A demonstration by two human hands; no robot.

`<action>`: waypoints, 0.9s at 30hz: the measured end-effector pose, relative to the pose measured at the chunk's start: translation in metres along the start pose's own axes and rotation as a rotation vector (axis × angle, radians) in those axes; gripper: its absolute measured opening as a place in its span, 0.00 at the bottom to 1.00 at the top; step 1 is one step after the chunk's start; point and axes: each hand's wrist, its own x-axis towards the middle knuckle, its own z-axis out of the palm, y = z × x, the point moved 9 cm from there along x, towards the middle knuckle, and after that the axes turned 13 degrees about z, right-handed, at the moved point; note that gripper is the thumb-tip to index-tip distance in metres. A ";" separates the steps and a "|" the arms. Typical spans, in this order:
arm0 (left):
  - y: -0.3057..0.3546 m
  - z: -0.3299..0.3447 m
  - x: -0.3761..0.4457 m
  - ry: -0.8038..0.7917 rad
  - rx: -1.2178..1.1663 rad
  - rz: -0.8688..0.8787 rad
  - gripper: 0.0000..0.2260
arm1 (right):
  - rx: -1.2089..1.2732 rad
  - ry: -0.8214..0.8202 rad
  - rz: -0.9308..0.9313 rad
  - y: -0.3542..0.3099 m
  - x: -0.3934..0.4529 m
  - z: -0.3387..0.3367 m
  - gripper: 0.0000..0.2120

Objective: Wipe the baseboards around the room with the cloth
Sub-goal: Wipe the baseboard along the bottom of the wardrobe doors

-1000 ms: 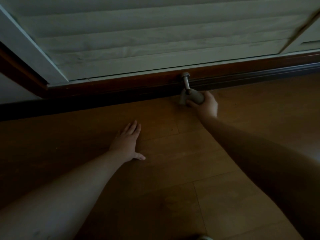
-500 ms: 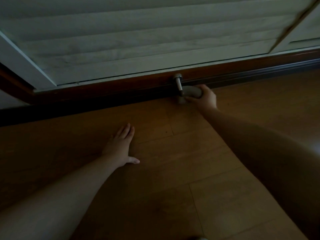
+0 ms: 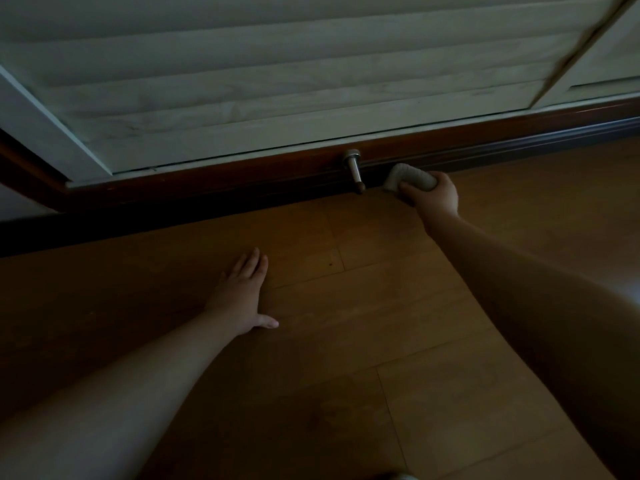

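Dim room, wood floor [image 3: 346,341] running to a pale slatted wall panel [image 3: 277,91]. Dark baseboard [image 3: 207,188] along its foot. Left hand [image 3: 239,299] flat on the floor, fingers straight, holding nothing, bracing. Right hand [image 3: 434,197] gripping a bunched pale cloth [image 3: 407,176], pressed to the baseboard just right of a metal doorstop [image 3: 354,168]. Risk, as I judge it: a leftward stroke could snag cloth or knuckles on the doorstop, leaving the strip behind it unwiped.
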 end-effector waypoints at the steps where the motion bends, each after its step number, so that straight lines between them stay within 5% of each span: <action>1: 0.000 0.000 0.000 0.001 -0.001 0.003 0.57 | -0.006 -0.040 -0.026 -0.003 -0.004 0.006 0.29; 15: -0.001 0.002 0.002 -0.005 0.035 0.002 0.58 | -0.120 -0.150 -0.268 -0.057 -0.019 0.039 0.23; 27: -0.001 0.002 0.002 -0.025 0.019 0.002 0.57 | -0.023 0.113 -0.086 -0.034 0.018 -0.036 0.23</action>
